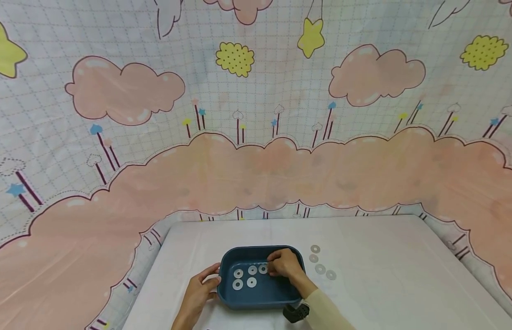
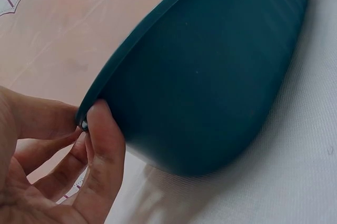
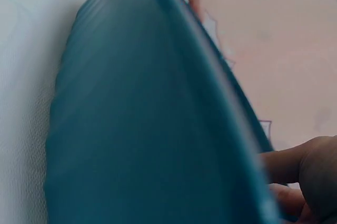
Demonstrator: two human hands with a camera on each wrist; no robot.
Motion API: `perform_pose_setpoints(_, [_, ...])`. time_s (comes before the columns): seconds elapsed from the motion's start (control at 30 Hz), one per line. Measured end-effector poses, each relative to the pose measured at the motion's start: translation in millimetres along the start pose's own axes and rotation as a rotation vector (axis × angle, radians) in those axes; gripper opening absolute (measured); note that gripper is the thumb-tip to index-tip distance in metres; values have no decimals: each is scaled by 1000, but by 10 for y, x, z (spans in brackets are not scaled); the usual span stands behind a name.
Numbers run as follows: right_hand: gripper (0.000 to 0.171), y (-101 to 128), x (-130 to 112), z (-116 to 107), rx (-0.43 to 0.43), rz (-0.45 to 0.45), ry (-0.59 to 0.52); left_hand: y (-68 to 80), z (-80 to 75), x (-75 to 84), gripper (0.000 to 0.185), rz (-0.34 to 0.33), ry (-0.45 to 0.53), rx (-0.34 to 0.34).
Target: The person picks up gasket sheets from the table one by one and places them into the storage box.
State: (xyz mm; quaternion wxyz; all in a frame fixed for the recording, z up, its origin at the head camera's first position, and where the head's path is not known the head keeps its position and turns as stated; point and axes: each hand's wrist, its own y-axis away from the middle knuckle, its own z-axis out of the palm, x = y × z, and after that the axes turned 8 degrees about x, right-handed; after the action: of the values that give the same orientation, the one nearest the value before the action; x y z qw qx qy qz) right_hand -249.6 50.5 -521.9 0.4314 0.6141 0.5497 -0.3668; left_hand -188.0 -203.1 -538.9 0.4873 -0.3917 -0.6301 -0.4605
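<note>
Left hand (image 1: 200,288) grips the dark blue plastic tray's (image 1: 256,300) left rim; right hand (image 1: 286,263) reaches inside among white flat washers (image 1: 251,282), its grip hidden.

Head view looks down from afar; wrist views (close) share the tray (image 2: 210,76).

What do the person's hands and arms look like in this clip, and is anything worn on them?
Both hands are bare, with no gloves or rings visible. The right hand comes out of a pale cream long sleeve, with a small black device beside that wrist, probably the wrist camera. The left hand shows a bare wrist; no sleeve is in view there.
</note>
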Motion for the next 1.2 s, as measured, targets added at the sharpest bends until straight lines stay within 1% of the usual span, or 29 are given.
perform_pose_setpoints(0.1, [25,22,-28,-49,-21,-4,-40,3,1,2,47,2,2,-2])
perform_pose_setpoints(0.27, [24,63,-78,-137,-40,-33,-113,19,1,22,47,7,-1,-3])
perform_pose_setpoints(0.5, [21,168,-130,-238,-27,-88,-139,15,5,24,47,1,2,5])
perform_pose_setpoints(0.67, [20,223,-153,-350,-31,-134,-194,17,12,28,47,-1,6,6])
perform_pose_setpoints(0.83, [22,258,-165,-492,-32,-171,-237,24,18,34,47,-2,5,8])
perform_pose_setpoints(0.93, [23,273,-167,-578,-25,-159,-261,23,17,30,47,-4,9,8])
perform_pose_setpoints(1.2, [28,277,-132,-778,52,-171,-280,23,6,30,46,-10,-6,1])
